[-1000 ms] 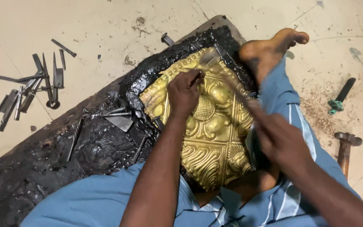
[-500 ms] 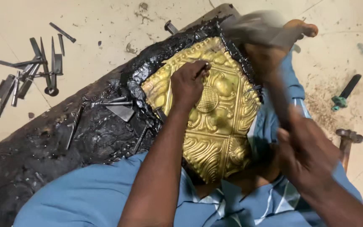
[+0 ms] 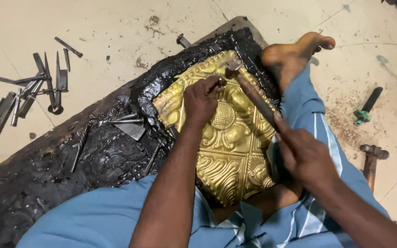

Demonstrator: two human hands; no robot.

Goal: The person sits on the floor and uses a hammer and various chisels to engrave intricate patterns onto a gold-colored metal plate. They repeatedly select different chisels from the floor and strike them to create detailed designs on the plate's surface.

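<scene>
On the black pitch board (image 3: 93, 160), the left hand (image 3: 201, 98) pinches a punch (image 3: 220, 82) upright on the brass sheet (image 3: 230, 147); the right hand (image 3: 305, 156) grips the hammer (image 3: 249, 89). A glancing blow could bruise fingers or gouge the relief.

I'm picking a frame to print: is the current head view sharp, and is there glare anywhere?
Head view: mostly sharp; the embossed golden metal sheet shows soft bright sheen, its relief readable; the wet-looking black pitch bed glints in spots; the wooden-handled hammer in the right hand is slightly soft; the left hand is crisp.
</scene>
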